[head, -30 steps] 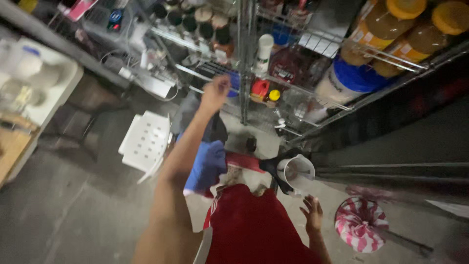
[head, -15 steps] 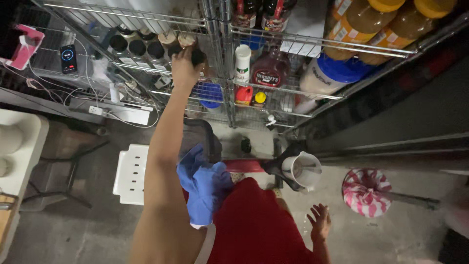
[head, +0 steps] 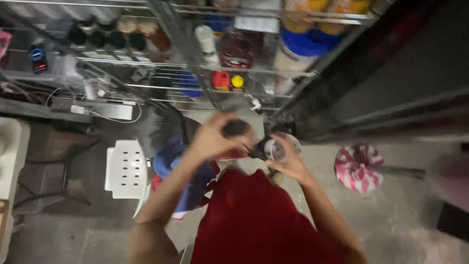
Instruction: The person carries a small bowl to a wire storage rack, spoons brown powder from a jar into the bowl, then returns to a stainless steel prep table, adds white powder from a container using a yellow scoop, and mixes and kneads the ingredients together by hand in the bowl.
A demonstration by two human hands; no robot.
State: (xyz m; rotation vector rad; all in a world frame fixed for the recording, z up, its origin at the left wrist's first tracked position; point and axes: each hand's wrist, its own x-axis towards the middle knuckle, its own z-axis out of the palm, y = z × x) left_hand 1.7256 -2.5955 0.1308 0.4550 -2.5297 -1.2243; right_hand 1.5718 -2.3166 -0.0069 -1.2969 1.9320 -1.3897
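Both hands meet in front of the chest, over a red apron (head: 259, 220), so that one can work on what the other steadies; the left hand (head: 212, 139) is curled round a small jar with a dark cap (head: 236, 128), fingers closed on it; the right hand (head: 288, 161) cups a clear round piece (head: 274, 149), fingers bent about it, though blur hides the exact grip; wire shelves (head: 146, 63) of bottles stand beyond.

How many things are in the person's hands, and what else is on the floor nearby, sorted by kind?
Dark-capped jar, in the left hand and right hand: 1
White plastic stool: 1
Red-and-white striped round thing: 1
Blue cloth bundle: 1
Total: 4
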